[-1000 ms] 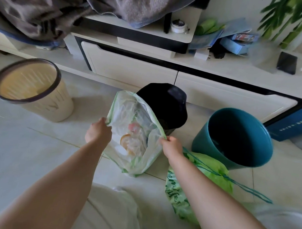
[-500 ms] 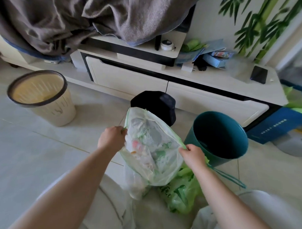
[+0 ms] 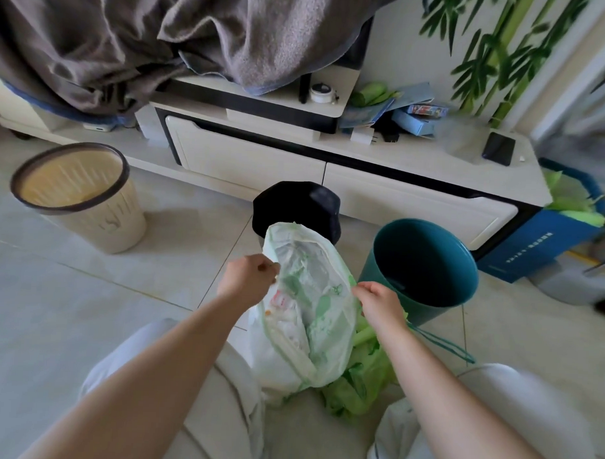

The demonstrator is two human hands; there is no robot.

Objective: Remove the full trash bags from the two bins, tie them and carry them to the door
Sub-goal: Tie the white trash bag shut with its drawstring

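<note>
Ctr frame: left hand [image 3: 248,279] & right hand [image 3: 381,300] each have a pinching grip on the rim of the full translucent white plastic trash bag [image 3: 308,315], just left of the teal plastic bin [image 3: 426,264]. Tying step, I'd say; next: gather mouth & knot.

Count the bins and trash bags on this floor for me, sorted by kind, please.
Bins: 3 (beige bin, black bin, teal bin)
Trash bags: 2 (white bag gripped by the left hand and right hand; green bag lying on the floor)
Total: 5
</note>
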